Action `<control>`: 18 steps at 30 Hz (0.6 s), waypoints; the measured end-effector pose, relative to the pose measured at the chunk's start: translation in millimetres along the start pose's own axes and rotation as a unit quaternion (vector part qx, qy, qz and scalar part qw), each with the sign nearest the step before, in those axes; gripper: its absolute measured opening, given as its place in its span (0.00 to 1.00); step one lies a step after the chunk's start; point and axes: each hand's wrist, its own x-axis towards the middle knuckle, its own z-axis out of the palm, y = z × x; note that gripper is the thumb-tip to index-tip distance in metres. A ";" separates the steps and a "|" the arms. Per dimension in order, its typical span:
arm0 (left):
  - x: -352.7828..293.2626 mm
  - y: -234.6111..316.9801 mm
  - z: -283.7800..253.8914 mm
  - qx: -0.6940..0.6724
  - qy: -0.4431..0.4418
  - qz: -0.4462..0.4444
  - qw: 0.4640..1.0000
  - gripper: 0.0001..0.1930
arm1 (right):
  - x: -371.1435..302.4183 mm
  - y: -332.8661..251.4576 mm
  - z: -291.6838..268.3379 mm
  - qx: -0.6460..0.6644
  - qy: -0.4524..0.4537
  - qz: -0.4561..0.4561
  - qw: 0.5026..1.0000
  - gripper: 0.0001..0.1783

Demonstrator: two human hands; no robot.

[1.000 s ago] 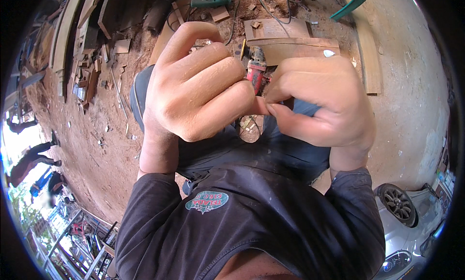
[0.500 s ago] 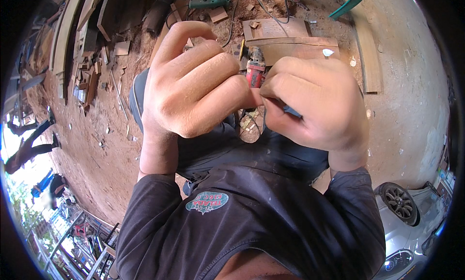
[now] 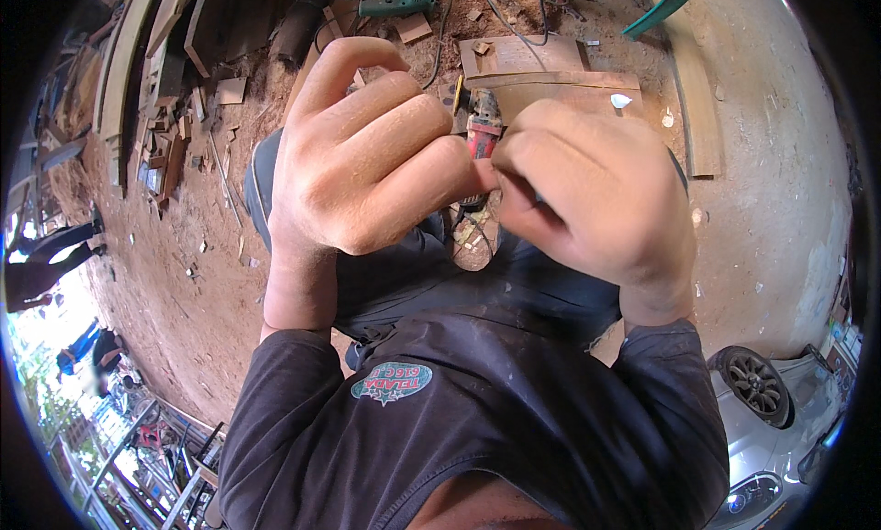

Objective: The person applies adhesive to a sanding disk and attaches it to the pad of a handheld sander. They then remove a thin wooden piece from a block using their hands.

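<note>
Both hands are raised close together in front of my chest. My left hand (image 3: 367, 163) is closed, its fingers curled inward and one fingertip reaching to the right hand. My right hand (image 3: 596, 190) is closed in a pinch against that fingertip. Anything small between the fingers is hidden from this side. Beyond and below them, between my knees, an angle grinder (image 3: 484, 126) with a red and black body and a yellowish disc lies partly covered by the hands. Just past it is a brown wooden board (image 3: 574, 89).
A green power drill (image 3: 404, 0) lies at the far side among cables and offcuts. Long planks (image 3: 124, 80) and wood scraps (image 3: 170, 163) are on the left. Another plank (image 3: 697, 126) lies on the right. A silver car (image 3: 762, 447) stands at the lower right.
My right hand has shifted and turned slightly, still pinched against the left fingertip. My left hand stays nearly in place. Far left, a person's legs have moved a little.
</note>
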 end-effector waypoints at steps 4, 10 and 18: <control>-0.3 1.3 2.0 0.006 0.030 -0.004 1.000 0.20 | 4.7 5.7 -0.3 0.031 0.006 0.038 0.999 0.11; -1.7 -1.7 -0.5 -0.004 0.035 -0.002 0.999 0.22 | 8.1 10.1 -4.5 0.164 -0.001 0.078 0.983 0.08; -7.5 -18.6 3.1 -0.104 0.053 0.004 0.993 0.24 | 11.9 19.6 -3.0 0.255 -0.030 0.008 0.967 0.12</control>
